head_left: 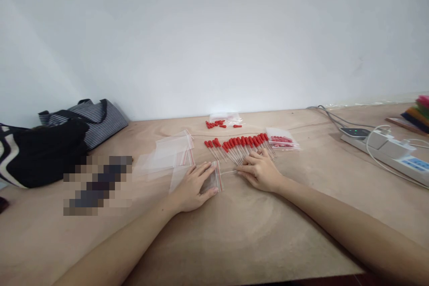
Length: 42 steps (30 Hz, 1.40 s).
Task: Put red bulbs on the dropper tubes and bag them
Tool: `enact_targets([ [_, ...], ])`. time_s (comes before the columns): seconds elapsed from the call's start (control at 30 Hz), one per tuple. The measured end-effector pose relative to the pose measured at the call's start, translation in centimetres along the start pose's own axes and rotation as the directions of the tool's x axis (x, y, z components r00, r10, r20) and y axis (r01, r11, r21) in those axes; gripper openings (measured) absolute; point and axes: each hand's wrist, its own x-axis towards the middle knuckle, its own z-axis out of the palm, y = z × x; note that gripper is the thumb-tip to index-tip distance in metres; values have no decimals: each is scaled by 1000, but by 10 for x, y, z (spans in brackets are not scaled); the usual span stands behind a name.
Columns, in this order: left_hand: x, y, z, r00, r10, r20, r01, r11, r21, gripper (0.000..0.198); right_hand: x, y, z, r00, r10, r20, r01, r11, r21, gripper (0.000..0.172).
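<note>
My left hand (195, 189) lies flat with fingers spread, pressing on a clear zip bag (219, 174) with a red seal line. A slim pale tube (229, 172), apparently a dropper's stem, runs from the bag's mouth to my right hand (259, 171). The fingers of that hand are curled closed over its other end, so any bulb there is hidden. Just beyond my right hand is a row of droppers (248, 142) with red bulbs, their thin stems pointing towards me. More flat zip bags (172, 147) are spread loosely past my left hand.
A filled bag of red bulbs (282, 142) lies right of the row. Loose red bulbs (216, 124) lie near the wall beside clear plastic. A striped bag (100, 120) and black bag (50, 156) stand left; a power strip (389, 152) with cables is right.
</note>
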Motion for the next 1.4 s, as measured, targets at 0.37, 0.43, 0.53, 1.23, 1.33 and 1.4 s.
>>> enact_targets([
  [0.37, 3, 14, 0, 999, 34, 7, -34, 999, -23, 62, 16, -24, 9, 993, 77, 95, -103, 944, 314, 26],
  [0.43, 3, 14, -1, 999, 33, 17, -33, 999, -23, 61, 13, -18, 3, 991, 75, 115, -107, 945, 309, 29],
  [0.53, 3, 14, -2, 999, 33, 20, -32, 999, -29, 60, 5, -7, -6, 985, 85, 150, -127, 947, 294, 30],
  [1.23, -6, 0, -7, 993, 64, -103, -61, 998, 28, 59, 15, -17, 16, 973, 186, 137, -228, 868, 441, 13],
  [1.33, -17, -11, -11, 996, 82, -23, -82, 996, -27, 49, 13, -16, 14, 973, 186, 137, -226, 888, 399, 14],
  [1.4, -20, -14, -10, 996, 87, 11, -87, 995, -51, 45, 14, -17, 13, 974, 176, 140, -217, 905, 366, 14],
])
